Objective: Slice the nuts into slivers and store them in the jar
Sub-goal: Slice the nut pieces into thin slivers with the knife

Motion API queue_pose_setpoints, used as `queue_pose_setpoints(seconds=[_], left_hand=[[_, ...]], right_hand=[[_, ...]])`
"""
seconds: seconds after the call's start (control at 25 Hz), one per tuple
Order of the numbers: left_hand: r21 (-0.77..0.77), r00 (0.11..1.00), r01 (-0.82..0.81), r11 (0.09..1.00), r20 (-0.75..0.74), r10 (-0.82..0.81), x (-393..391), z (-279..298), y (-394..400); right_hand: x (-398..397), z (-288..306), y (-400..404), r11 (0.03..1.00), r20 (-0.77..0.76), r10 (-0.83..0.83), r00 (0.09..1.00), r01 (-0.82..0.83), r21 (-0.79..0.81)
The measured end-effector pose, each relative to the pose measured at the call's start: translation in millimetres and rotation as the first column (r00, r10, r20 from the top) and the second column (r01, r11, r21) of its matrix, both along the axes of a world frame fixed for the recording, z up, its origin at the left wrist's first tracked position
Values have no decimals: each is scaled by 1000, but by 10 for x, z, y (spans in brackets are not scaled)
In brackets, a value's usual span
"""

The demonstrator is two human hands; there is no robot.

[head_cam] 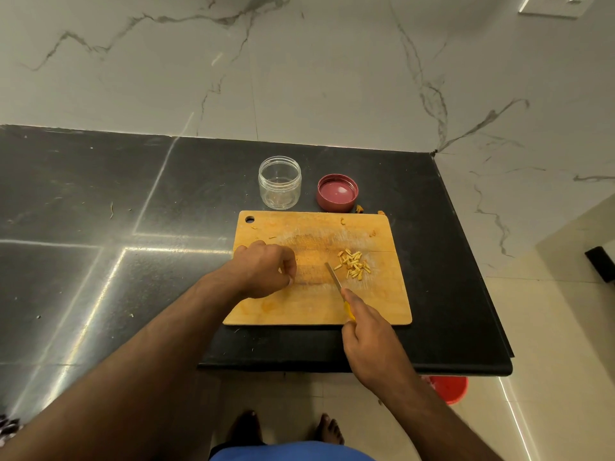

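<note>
Wooden and scuffed, the cutting board (pixel 316 294) lies on the black counter (pixel 100 227) in front of me, with the pile of nut slivers (pixel 352 263) on its right half and a few stray bits near its far edge. My right hand (pixel 369 341) is clamped on the yellow handle of the knife (pixel 336 281), whose blade points toward the slivers just left of the pile, while my left hand (pixel 266 269) rests curled on the board's left half, fingertips pinched together, though I cannot tell whether they hold a nut. Beyond the board the clear jar (pixel 280 182) stands open, with its red lid (pixel 337 193) lying upturned beside it on the right
</note>
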State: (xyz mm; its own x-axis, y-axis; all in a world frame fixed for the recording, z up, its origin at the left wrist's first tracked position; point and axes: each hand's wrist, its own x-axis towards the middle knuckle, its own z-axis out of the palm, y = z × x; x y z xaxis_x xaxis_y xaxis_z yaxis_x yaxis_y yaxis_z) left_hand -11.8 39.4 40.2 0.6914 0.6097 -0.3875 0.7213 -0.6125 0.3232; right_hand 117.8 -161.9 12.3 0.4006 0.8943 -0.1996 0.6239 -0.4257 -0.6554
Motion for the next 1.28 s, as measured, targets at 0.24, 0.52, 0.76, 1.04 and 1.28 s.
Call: queue_pose_setpoints(seconds=[0.24, 0.52, 0.76, 1.04, 1.28], left_hand=[[-136, 965, -166, 977, 181, 189, 158, -72, 19], [42, 925, -313, 949, 239, 295, 246, -247, 2], [101, 861, -439, 893, 334, 385, 113, -267, 126], [102, 967, -219, 970, 156, 202, 205, -290, -2], [90, 941, -279, 956, 225, 253, 253, -349, -57]], right_hand=[[50, 36, -66, 998, -6, -67, 998, 67, 22], [24, 37, -54, 999, -44, -25, 999, 26, 23], [4, 28, -33, 999, -60, -17, 998, 20, 43], [-21, 67, 34, 999, -32, 10, 999, -9, 51], [-25, 64, 44, 999, -26, 18, 1000, -17, 33]])
